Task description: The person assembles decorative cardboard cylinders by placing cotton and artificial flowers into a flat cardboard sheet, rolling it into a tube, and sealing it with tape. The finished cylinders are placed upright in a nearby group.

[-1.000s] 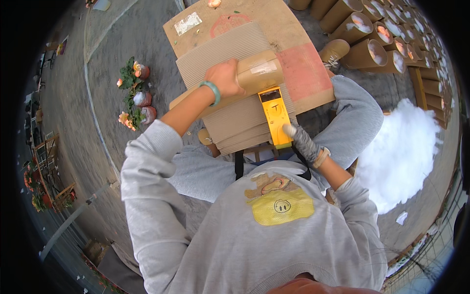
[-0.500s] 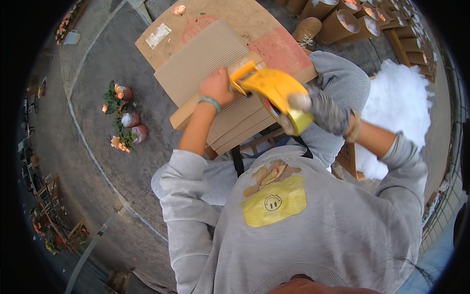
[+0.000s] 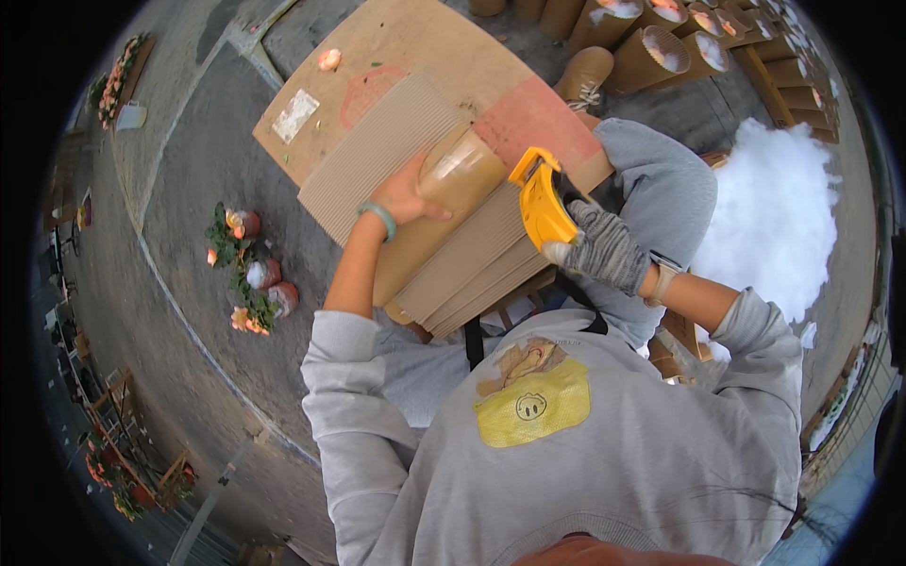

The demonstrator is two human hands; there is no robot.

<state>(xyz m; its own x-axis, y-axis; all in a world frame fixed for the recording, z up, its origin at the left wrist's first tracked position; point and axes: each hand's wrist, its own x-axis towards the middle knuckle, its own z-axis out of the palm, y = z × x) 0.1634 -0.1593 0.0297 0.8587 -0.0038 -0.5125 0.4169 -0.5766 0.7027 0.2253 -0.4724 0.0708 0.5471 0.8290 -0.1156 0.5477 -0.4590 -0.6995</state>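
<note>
Nearest, at five o'clock of the work, the gloved right hand (image 3: 604,250) is wrapped tight round the grip of a yellow plastic tape dispenser (image 3: 545,200), whose nose meets the brown taped cardboard tube (image 3: 451,203). At nine o'clock of the dispenser the bare left hand (image 3: 408,198), a teal band at its wrist, presses open-palmed on that tube, which lies on a stack of ribbed corrugated cardboard sheets (image 3: 406,156) across the lap. Under it, toward twelve o'clock, a flat brown board (image 3: 396,47) juts out.

The tube could roll under the tape's pull if the palm eases, leaving the tape skewed. The stack overhangs the knees at seven o'clock and might slide. Open pavement lies at nine o'clock; rows of filled cardboard tubes (image 3: 651,52) crowd one o'clock, a white fluffy heap (image 3: 769,217) three o'clock.
</note>
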